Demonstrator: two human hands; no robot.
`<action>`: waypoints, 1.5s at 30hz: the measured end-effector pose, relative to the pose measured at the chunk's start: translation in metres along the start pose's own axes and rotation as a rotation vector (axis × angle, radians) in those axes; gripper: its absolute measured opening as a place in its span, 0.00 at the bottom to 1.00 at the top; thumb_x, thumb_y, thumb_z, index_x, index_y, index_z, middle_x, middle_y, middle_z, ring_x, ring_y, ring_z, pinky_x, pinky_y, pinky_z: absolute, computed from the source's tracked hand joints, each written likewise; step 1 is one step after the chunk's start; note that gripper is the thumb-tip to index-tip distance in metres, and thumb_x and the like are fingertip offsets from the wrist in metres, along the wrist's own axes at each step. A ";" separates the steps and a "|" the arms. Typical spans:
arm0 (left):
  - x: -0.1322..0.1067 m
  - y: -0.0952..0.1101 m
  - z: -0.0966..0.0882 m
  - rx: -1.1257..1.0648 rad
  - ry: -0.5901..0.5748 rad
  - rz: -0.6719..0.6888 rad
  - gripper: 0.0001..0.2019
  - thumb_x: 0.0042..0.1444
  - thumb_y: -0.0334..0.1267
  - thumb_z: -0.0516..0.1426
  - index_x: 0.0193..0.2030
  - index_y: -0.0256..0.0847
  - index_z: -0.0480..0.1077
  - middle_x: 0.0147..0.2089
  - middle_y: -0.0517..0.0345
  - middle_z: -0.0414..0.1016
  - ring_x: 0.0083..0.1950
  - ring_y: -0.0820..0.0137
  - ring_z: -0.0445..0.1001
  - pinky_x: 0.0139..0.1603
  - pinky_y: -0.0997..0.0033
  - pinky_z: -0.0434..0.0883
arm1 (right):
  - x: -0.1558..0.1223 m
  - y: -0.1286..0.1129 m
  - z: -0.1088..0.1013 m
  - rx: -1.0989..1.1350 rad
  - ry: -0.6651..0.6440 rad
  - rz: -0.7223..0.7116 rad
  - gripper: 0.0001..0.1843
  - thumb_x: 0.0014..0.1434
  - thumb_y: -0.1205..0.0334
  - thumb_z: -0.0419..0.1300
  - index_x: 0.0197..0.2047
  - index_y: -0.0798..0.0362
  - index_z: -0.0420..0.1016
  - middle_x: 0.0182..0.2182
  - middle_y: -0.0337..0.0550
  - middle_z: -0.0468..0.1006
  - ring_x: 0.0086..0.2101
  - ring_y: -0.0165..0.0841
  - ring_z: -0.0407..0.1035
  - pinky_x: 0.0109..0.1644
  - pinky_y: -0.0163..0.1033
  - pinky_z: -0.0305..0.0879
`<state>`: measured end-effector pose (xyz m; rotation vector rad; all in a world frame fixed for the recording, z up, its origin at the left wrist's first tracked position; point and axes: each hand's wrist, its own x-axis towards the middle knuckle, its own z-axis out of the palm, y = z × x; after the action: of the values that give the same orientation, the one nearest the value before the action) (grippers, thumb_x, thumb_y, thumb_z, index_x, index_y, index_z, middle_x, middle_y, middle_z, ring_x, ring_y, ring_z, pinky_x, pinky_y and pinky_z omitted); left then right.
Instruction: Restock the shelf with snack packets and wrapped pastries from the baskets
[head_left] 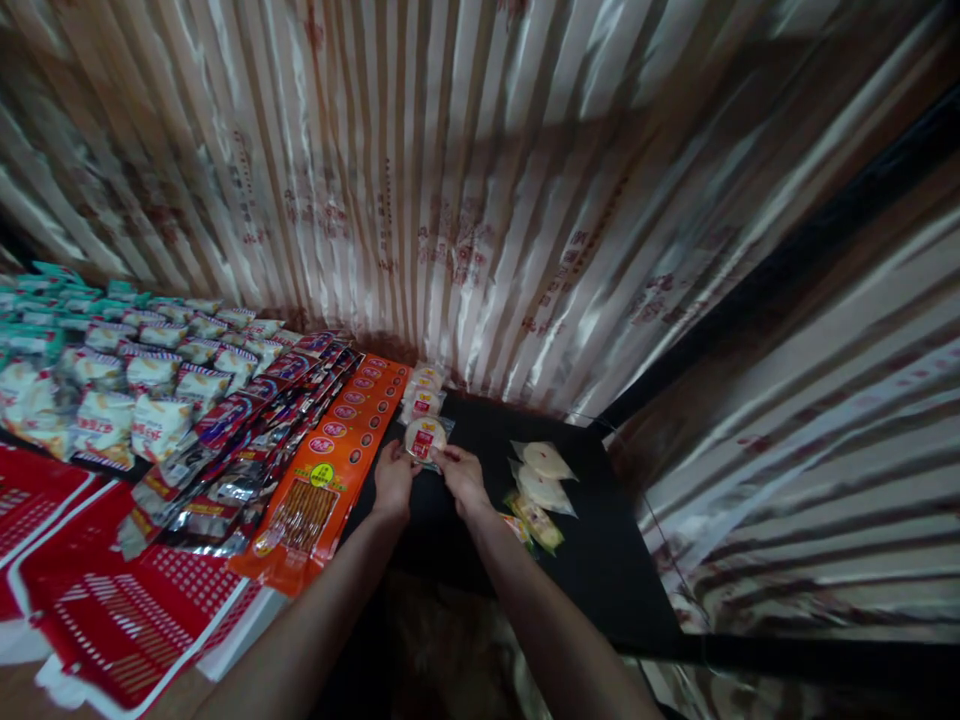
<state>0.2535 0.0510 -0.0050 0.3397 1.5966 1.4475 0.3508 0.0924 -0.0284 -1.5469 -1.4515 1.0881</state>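
Note:
Both my hands hold a small clear packet with a round pale cake and a red label point(424, 438) over the black table point(600, 560). My left hand point(392, 481) pinches its left edge and my right hand point(459, 475) pinches its right edge. The packet sits at the near end of a short row of the same round-cake packets point(424, 388) that runs back toward the curtain. Just left of that row lies a line of long orange snack packets point(330, 470).
Right of my hands lie loose pale packets point(543, 474) and a small green-yellow packet point(537, 523). Rows of dark foil packets point(247, 430), white bags point(142, 390) and teal packets point(52, 300) fill the left. Red-and-white bags point(97, 610) lie nearest. A striped shiny curtain point(465, 190) hangs behind.

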 end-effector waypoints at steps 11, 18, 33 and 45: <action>0.021 -0.010 0.010 0.435 0.058 0.277 0.23 0.50 0.22 0.50 0.54 0.35 0.66 0.64 0.44 0.60 0.64 0.64 0.60 0.64 0.67 0.57 | 0.033 -0.023 0.006 -0.498 -0.086 0.094 0.13 0.54 0.51 0.58 0.39 0.46 0.77 0.37 0.41 0.79 0.38 0.35 0.73 0.38 0.36 0.64; 0.035 -0.018 0.011 0.512 0.050 0.380 0.25 0.47 0.20 0.49 0.53 0.33 0.68 0.61 0.46 0.66 0.62 0.64 0.63 0.64 0.67 0.56 | 0.037 -0.019 0.011 -0.591 0.011 0.023 0.23 0.53 0.52 0.61 0.52 0.49 0.69 0.45 0.47 0.74 0.43 0.37 0.71 0.43 0.38 0.64; 0.050 -0.016 0.013 0.619 0.063 0.463 0.26 0.47 0.23 0.49 0.55 0.30 0.67 0.60 0.44 0.66 0.62 0.62 0.63 0.64 0.65 0.58 | 0.050 -0.013 0.024 -0.409 0.018 -0.084 0.15 0.55 0.61 0.58 0.47 0.51 0.71 0.40 0.42 0.76 0.36 0.32 0.72 0.43 0.36 0.65; 0.019 0.001 0.006 0.852 0.016 0.423 0.27 0.49 0.27 0.52 0.59 0.38 0.64 0.66 0.46 0.56 0.66 0.56 0.56 0.65 0.59 0.56 | 0.020 -0.015 0.006 -0.311 0.118 -0.248 0.21 0.56 0.61 0.55 0.53 0.55 0.68 0.45 0.50 0.72 0.36 0.32 0.70 0.45 0.40 0.66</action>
<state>0.2476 0.0687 -0.0116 1.2105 2.1854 0.9687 0.3397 0.1137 -0.0186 -1.5565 -1.7367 0.6376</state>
